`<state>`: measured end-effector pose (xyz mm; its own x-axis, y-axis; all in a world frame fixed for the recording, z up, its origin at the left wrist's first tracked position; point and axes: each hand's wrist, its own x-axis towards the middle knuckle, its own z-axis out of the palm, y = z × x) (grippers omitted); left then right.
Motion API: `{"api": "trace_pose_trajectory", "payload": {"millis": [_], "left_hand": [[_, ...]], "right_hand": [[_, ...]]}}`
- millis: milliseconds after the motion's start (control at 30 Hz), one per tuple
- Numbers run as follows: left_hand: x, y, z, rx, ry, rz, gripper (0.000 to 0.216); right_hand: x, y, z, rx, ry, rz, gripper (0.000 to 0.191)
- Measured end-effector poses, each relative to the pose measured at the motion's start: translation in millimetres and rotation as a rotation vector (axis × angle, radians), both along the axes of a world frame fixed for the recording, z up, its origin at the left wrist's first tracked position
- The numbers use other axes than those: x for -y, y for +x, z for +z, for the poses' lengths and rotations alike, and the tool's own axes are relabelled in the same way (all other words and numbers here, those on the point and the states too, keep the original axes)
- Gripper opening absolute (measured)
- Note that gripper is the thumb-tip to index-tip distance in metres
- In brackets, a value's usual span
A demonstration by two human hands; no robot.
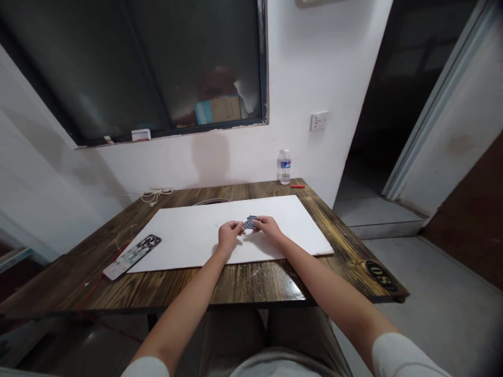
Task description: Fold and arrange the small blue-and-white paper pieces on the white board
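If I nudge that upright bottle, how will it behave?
The bottle would probably tip if pushed high, being tall and narrow. Its clear sides look like thin plastic, so they might give when squeezed. Its fill, hence weight, is hard to make out.

Plain room – numbered wooden table (259, 285), wall socket (318, 121), dark-framed window (157, 68)
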<state>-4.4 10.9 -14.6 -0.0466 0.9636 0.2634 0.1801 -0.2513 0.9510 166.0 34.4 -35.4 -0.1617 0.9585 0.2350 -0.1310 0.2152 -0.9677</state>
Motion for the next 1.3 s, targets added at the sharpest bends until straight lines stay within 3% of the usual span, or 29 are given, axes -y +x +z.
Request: {"api": "trace_pose_trajectory", "payload": {"millis": [233,500,700,933,1100,1200,1300], "left_hand": [[-1,3,-3.1,0.047,0.042,0.08,0.03],[-2,6,-5.9,0.13,0.018,0.128,0.029],[-1,7,-7.5,0.042,0.031,0.159,0.027],[9,8,-0.3,-0.175,0.126,0.032,0.027],[4,-5,7.7,-0.299,0.186,0.052,0.026],[1,-20,12.2,-0.576,0.294,0.013,0.021],[-2,-37,14.2,-0.919,0.379,-0.204,0.018]], "right_hand": [[7,-12,5.2,-0.16,-0.015,0.059,0.048],[14,-18,6.6,-0.145,0.063,0.01,0.039],[16,-21,7.3,-0.104,0.073,-0.05,0.036],[14,-13,8.3,-0.126,0.016,-0.117,0.043],[7,-4,5.8,-0.132,0.001,-0.192,0.046],[3,1,3.7,-0.133,-0.004,-0.221,0.044],[1,3,1.9,-0.124,-0.006,-0.235,0.043]]}}
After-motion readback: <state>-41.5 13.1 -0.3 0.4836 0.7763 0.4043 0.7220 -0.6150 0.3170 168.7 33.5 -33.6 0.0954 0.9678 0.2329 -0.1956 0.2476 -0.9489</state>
